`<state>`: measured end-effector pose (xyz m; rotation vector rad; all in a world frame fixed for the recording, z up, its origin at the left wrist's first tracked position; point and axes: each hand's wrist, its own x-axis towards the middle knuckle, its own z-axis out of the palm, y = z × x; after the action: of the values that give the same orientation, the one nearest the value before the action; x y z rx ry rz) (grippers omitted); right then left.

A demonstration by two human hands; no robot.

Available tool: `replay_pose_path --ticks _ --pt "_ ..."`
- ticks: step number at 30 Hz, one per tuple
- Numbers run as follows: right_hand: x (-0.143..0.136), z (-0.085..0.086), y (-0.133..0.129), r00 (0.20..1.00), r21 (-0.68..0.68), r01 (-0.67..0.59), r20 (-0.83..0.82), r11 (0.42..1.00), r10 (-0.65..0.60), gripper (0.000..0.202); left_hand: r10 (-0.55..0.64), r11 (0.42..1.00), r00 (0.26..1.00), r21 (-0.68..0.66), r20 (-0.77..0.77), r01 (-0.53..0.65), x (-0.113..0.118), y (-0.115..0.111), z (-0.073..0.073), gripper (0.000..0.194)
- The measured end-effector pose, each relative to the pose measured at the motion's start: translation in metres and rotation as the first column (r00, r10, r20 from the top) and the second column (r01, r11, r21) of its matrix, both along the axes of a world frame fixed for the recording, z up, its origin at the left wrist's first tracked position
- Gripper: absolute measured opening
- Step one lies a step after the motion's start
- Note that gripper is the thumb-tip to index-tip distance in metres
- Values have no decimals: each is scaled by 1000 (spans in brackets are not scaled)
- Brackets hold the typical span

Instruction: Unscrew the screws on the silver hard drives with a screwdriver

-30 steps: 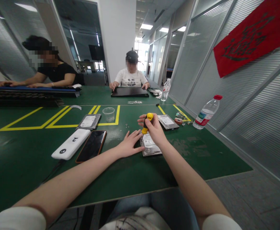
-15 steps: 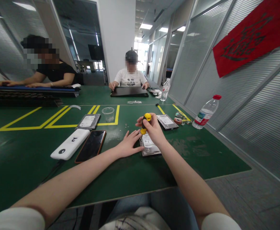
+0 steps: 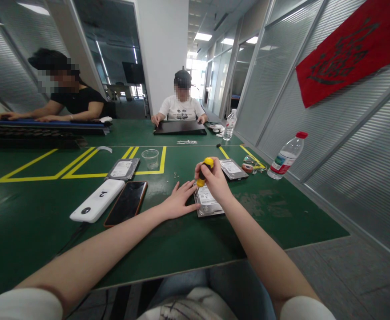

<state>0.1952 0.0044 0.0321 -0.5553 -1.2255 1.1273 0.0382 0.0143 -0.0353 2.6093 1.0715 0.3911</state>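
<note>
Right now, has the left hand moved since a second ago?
No: judged against the phone, the left hand keeps its place at the left edge of the hard drive.

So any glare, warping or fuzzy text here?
Head view: the far window is blown out; head view: the near bottle leans, likely wide-angle stretch; head view: print on the drive under the screwdriver is too small to read.

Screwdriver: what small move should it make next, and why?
Probably a small turn of the screwdriver under gentle pressure: the right hand grips it, it slants down toward the hard drive near its left edge, and the left hand lies along that edge.
</note>
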Motion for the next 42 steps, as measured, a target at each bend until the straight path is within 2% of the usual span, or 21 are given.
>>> replay_pose_path --ticks 3,5,10,15,20,25,32,38,42 --pt "1 -1 1 999 -4 -18 -30 1000 18 34 6 1000 1000 -2 -1 -6 0 0 0 73" --pt "2 -2 3 999 -22 -14 -52 1000 13 37 10 1000 1000 -8 -5 -10 0 0 0 75" --pt "3 -1 2 999 -13 31 10 999 -31 36 3 1000 1000 1 -1 -3 0 -1 2 71" --pt "3 0 -1 1000 -22 -6 27 1000 7 35 7 1000 1000 0 -11 -7 0 -1 1 72" --pt "3 1 1 998 -69 -43 -52 997 40 46 14 1000 1000 -9 -21 -14 1 -1 2 74" --pt "3 3 -1 999 -33 12 44 999 -10 42 -6 1000 1000 -3 4 6 0 -1 2 69" --pt "5 1 -1 998 -24 -65 -6 998 65 38 4 1000 1000 -6 -5 -4 0 -1 1 74" --pt "6 -5 5 998 -73 16 -56 997 -20 38 7 1000 1000 -6 -29 -7 -1 -1 2 76" --pt "13 0 4 982 -43 156 -103 987 -160 35 -114 993 993 18 -9 114 -2 -4 6 81"
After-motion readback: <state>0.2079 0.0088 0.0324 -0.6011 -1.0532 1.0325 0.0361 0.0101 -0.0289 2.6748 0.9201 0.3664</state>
